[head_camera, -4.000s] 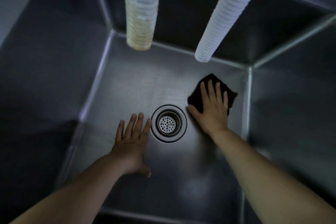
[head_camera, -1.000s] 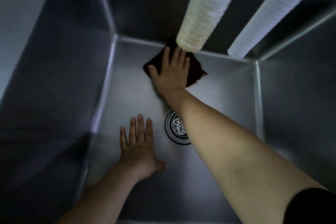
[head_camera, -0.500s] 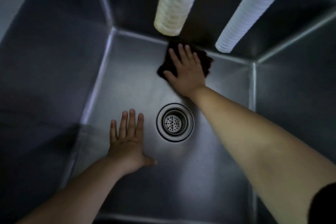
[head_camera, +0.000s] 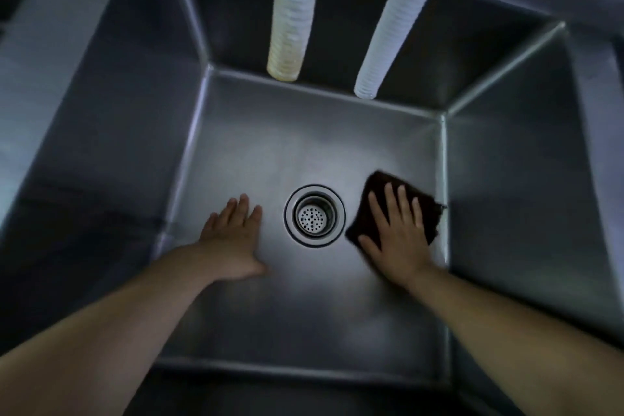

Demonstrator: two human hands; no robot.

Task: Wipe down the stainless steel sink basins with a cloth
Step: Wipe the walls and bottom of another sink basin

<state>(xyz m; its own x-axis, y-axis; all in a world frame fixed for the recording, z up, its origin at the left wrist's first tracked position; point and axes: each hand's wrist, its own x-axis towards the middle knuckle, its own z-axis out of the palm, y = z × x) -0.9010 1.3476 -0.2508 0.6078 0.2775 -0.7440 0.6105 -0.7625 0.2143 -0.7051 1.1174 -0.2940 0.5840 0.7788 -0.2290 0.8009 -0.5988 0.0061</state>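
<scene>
Head view: right hand (head_camera: 398, 240), fingers spread, presses dark cloth (head_camera: 378, 209) right of drain (head_camera: 314, 215); left hand (head_camera: 233, 240) lies flat on the basin floor (head_camera: 304, 152).

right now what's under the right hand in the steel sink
Under the flat right hand lies a dark brown cloth, pressed onto the stainless steel sink floor right of the round metal drain strainer. The cloth's middle and the steel beneath are covered.
</scene>
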